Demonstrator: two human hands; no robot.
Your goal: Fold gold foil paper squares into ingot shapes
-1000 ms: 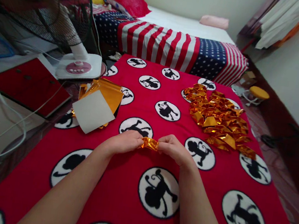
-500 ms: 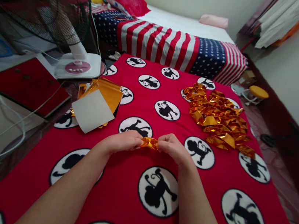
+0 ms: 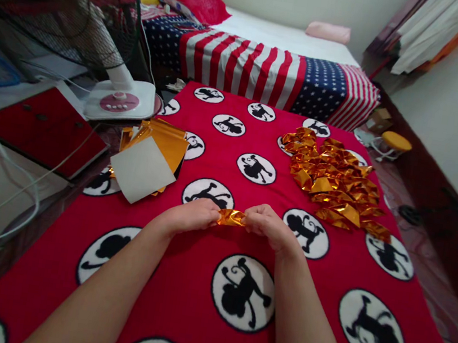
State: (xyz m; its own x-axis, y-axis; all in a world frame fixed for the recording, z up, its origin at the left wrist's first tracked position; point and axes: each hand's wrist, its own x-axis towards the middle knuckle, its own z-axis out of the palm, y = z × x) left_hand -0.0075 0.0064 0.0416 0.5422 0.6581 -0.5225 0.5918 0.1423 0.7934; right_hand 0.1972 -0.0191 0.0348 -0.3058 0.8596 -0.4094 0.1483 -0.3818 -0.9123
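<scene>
Between my two hands is a small piece of shiny gold foil paper [image 3: 231,217], folded and creased into a narrow shape. My left hand [image 3: 195,216] is closed on its left end, and my right hand [image 3: 265,223] is closed on its right end. The fingers cover both ends of the foil. Both hands are just above the red cloth [image 3: 198,269] with round monkey prints. Over to the right lies a pile of folded gold foil pieces [image 3: 334,180]. On the left is a stack of flat foil sheets [image 3: 169,143], the top one showing its pale side [image 3: 141,170].
A white fan [image 3: 120,96] with a wire cage stands at the left beside a dark red box [image 3: 44,123] and white cables [image 3: 34,189]. Beyond the cloth is a bed with a striped and starred cover [image 3: 244,66]. A yellow stool [image 3: 396,140] stands at the right.
My right hand has shifted very slightly right, and a little more of the foil shows between my hands, looking smoother. The pile and the stack are unchanged.
</scene>
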